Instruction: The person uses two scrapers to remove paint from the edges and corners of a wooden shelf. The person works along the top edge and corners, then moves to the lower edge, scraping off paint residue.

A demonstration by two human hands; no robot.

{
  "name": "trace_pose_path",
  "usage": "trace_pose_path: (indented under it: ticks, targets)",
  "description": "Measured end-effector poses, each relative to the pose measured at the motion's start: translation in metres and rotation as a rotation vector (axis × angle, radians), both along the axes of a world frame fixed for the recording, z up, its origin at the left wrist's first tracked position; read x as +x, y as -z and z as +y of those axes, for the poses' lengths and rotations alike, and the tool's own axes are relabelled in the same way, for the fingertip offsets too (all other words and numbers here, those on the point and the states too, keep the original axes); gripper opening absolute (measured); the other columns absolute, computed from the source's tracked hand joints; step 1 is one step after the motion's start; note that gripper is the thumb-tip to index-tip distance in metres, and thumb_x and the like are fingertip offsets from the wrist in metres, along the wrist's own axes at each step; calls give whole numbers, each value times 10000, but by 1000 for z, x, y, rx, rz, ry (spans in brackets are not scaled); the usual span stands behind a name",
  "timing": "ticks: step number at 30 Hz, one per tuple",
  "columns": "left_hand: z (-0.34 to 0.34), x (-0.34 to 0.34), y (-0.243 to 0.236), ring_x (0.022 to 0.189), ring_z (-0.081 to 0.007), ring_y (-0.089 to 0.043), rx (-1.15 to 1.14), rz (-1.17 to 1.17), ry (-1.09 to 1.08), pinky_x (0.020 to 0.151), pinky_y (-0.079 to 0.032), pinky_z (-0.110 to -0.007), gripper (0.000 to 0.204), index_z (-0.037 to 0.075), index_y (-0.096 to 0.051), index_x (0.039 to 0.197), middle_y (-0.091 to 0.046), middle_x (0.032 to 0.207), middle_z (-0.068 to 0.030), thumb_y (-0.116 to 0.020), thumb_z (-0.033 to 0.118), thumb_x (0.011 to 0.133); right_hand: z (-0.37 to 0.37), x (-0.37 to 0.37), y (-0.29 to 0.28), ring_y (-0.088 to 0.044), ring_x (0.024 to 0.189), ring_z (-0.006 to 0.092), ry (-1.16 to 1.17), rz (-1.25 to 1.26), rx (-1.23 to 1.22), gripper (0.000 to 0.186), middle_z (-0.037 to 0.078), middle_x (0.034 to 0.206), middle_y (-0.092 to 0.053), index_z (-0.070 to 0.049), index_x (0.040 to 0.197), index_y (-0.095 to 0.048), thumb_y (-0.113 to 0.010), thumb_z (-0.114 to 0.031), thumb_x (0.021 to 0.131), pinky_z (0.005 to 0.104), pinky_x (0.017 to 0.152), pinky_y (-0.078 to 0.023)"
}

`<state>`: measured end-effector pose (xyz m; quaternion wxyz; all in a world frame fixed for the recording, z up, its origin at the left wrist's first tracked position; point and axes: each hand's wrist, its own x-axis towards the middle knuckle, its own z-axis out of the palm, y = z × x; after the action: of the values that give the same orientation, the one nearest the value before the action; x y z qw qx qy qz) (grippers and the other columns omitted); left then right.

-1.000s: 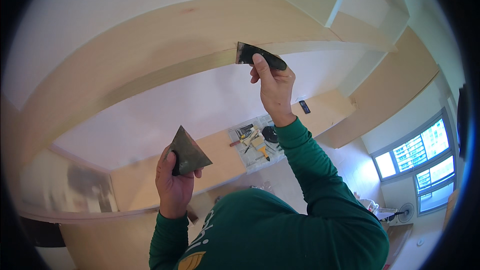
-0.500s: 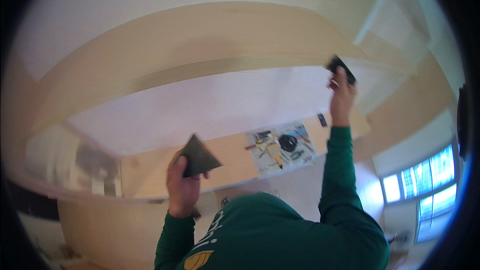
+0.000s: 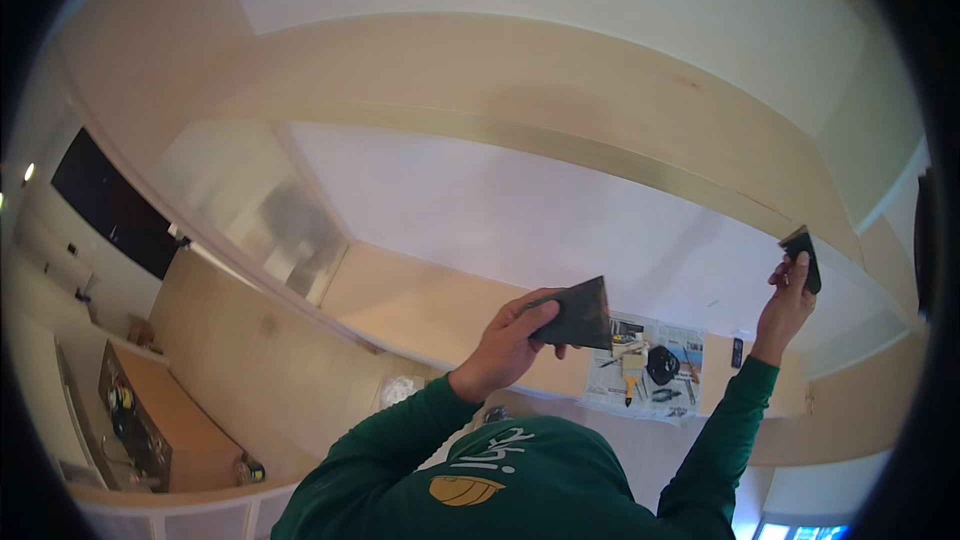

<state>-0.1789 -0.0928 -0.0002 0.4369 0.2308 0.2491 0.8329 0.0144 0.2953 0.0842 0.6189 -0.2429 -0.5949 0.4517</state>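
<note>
My left hand (image 3: 510, 340) is raised and grips a dark, flat, trapezoid blade (image 3: 578, 315) by its narrow end, held level in the air below the white ceiling panel (image 3: 500, 210). Far out to the right, my right hand (image 3: 785, 300) holds a small dark scraper (image 3: 803, 258). Its edge is pressed to the lower edge of the long pale wooden beam (image 3: 560, 100) where the beam meets the white panel. Both arms are in green sleeves, and a green hooded top (image 3: 500, 480) fills the lower middle.
A sheet of newspaper (image 3: 690, 340) with a brush and several small tools lies on the pale surface behind the hands. A wooden cabinet (image 3: 150, 430) stands at the lower left. A dark panel (image 3: 110, 205) and a glossy panel (image 3: 260, 210) are on the left.
My right hand has slid the scraper far to the right along the beam's edge. My left hand with the flat blade has shifted right, and the view has swung left.
</note>
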Motion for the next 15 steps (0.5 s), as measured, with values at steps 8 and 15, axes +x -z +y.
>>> trace_pose_path:
  ticks: [8,15]
  targets:
    - [-1,-5,-11,1081,-231,-706,-167,539,-458,909,-591,-402,401,39,-657,1496,-736,1317,-116,-646,118,1102,-144,-59,53,-656,734,132,-629,-30,-394,221,72,953,-745,-31,1145,-736,-710,-245,1092,294,646,-503]
    - [4,2,-20,1234,-330,-620,-225,1707,-903,1027,-544,-472,627,268,-720,1456,-657,1461,-93,-820,116,855,-214,-53,63,-703,731,160,-917,121,-1016,250,63,938,-767,-55,1248,-715,-627,-245,1112,288,672,-559]
